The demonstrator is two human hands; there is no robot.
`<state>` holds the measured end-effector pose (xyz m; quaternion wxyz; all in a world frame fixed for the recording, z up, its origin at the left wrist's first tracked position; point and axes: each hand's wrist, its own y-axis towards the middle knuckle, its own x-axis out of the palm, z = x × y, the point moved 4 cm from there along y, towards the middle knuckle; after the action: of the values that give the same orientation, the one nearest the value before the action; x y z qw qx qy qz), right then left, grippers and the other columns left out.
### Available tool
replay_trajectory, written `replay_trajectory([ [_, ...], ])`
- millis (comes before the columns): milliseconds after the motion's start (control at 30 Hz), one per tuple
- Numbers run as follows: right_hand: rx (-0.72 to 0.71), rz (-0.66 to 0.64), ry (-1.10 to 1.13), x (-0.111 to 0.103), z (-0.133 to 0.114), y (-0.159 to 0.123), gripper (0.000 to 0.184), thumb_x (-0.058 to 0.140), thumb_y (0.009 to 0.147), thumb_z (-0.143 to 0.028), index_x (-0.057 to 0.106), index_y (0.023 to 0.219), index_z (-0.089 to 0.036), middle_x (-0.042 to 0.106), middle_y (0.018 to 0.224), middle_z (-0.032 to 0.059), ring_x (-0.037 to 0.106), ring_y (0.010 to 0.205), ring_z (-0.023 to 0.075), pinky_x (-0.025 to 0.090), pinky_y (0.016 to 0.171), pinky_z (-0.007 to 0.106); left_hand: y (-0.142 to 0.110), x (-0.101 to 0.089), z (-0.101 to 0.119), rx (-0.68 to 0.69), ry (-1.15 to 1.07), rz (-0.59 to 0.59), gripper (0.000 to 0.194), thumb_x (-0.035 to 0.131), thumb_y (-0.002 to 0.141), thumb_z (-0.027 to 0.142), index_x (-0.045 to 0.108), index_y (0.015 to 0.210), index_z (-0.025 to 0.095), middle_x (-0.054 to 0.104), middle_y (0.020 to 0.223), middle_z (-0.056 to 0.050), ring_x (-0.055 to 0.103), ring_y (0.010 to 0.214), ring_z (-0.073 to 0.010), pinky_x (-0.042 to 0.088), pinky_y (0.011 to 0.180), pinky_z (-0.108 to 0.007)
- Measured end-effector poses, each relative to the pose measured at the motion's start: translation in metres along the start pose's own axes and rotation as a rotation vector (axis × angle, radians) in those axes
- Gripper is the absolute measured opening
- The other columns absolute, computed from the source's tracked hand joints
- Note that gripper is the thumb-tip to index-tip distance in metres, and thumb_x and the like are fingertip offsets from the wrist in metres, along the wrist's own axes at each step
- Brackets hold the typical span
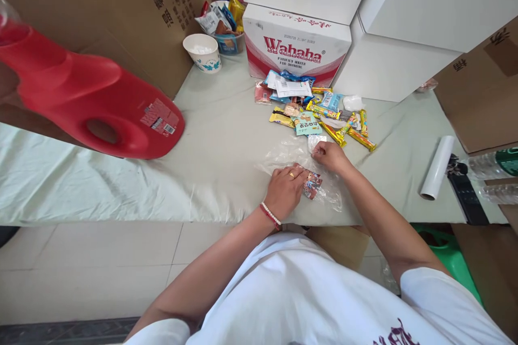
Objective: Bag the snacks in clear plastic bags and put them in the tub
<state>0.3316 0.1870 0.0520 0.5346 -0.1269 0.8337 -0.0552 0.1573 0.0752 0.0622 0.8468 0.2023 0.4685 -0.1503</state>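
Observation:
On the table's near edge, my left hand (286,187) lies palm down, its fingers laid across a small brown and red snack packet (312,185). Its thumb is hidden. A crumpled clear plastic bag (279,153) spreads around the packet and beneath both hands. My right hand (331,156) is closed in a pinch at the lower edge of a small white packet (316,142); its fingertips are partly hidden. Just beyond lie a pale green packet (307,123), a yellow packet (281,117) and several thin yellow snack sticks (361,140).
A Wahaba-style carton printed "Wahaha" (297,46) stands behind blue and white packets (292,88). At back left are a paper cup (203,54) and a tub of snacks (230,43). A big red jug (101,102) looms left; a white roll (437,167) lies right.

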Motion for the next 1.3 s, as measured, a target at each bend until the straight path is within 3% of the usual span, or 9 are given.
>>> replay_trajectory([
  [133,-0.107,0.019,0.081,-0.014,0.0,0.0,0.013,0.063,0.083,-0.027,0.07,0.087,-0.016,0.067,0.085,0.0043,0.057,0.079,0.0166,0.04,0.071,0.025,0.01,0.0,0.005,-0.006,0.014,-0.04,0.028,0.049,0.099,0.022,0.07,0.118,0.024,0.068,0.117,-0.011,0.055,0.114,-0.0267,0.044,0.089,-0.043],
  [333,0.021,-0.055,0.023,-0.017,0.009,-0.017,0.035,0.07,0.082,-0.047,0.068,0.104,-0.019,0.065,0.072,-0.0004,0.052,0.063,0.014,0.03,0.057,0.024,0.017,-0.005,0.007,0.0,-0.032,-0.043,0.026,0.051,0.096,0.019,0.072,0.112,0.024,0.068,0.118,-0.009,0.054,0.117,-0.0259,0.043,0.092,-0.045],
  [467,0.058,-0.107,0.058,-0.011,0.017,-0.023,0.019,0.07,0.079,-0.035,0.068,0.087,-0.018,0.061,0.068,-0.0012,0.05,0.062,0.0131,0.031,0.057,0.024,0.017,-0.004,0.006,0.026,-0.048,-0.045,0.026,0.053,0.095,0.017,0.073,0.109,0.026,0.069,0.122,-0.007,0.052,0.122,-0.0259,0.039,0.096,-0.047],
  [633,-0.098,0.002,0.14,-0.024,0.005,-0.035,0.02,0.062,0.087,-0.035,0.069,0.084,-0.017,0.064,0.08,0.0027,0.056,0.07,0.0148,0.041,0.066,0.025,0.019,-0.007,0.007,-0.016,0.021,-0.015,0.019,0.061,0.092,0.023,0.077,0.101,0.027,0.066,0.112,-0.01,0.051,0.112,-0.0302,0.039,0.086,-0.046],
  [733,-0.233,0.066,0.112,-0.025,-0.017,-0.058,0.022,0.053,0.095,-0.03,0.072,0.096,-0.019,0.067,0.085,0.0046,0.06,0.076,0.0174,0.045,0.072,0.027,0.019,-0.008,0.009,-0.032,0.066,-0.027,0.02,0.058,0.094,0.025,0.077,0.1,0.027,0.066,0.103,-0.011,0.052,0.1,-0.029,0.038,0.08,-0.046],
  [833,-0.332,0.107,0.068,-0.009,-0.037,-0.086,0.031,0.047,0.099,-0.024,0.072,0.117,-0.022,0.067,0.091,0.0063,0.064,0.085,0.0197,0.048,0.077,0.028,0.016,-0.006,0.009,-0.051,0.076,-0.03,0.024,0.053,0.097,0.024,0.076,0.098,0.026,0.07,0.098,-0.01,0.055,0.098,-0.0277,0.038,0.078,-0.044],
  [1000,-0.308,0.179,0.097,0.037,-0.051,-0.114,0.046,0.039,0.104,-0.023,0.056,0.147,-0.026,0.062,0.096,0.0074,0.063,0.078,0.0181,0.053,0.073,0.027,0.002,0.001,-0.004,-0.218,-0.07,0.046,0.021,0.053,0.094,0.02,0.074,0.097,0.023,0.073,0.091,-0.007,0.064,0.092,-0.0248,0.044,0.082,-0.042],
  [1200,-0.338,0.242,0.029,0.057,-0.056,-0.118,0.048,0.042,0.103,-0.02,0.054,0.148,-0.028,0.061,0.1,0.0086,0.061,0.087,0.0209,0.053,0.077,0.029,-0.021,0.001,-0.041,-0.446,-0.637,0.281,0.021,0.053,0.09,0.028,0.061,0.109,0.022,0.074,0.094,-0.004,0.07,0.092,-0.02,0.053,0.09,-0.037],
  [1300,-0.387,0.194,0.048,0.056,-0.059,-0.118,0.049,0.048,0.101,-0.021,0.054,0.149,-0.029,0.058,0.098,0.0078,0.056,0.085,0.0213,0.052,0.077,0.031,-0.021,-0.011,-0.061,-0.701,-0.46,0.423,0.036,0.053,0.091,0.045,0.055,0.115,0.017,0.07,0.106,-0.012,0.066,0.105,-0.0269,0.051,0.098,-0.046],
])
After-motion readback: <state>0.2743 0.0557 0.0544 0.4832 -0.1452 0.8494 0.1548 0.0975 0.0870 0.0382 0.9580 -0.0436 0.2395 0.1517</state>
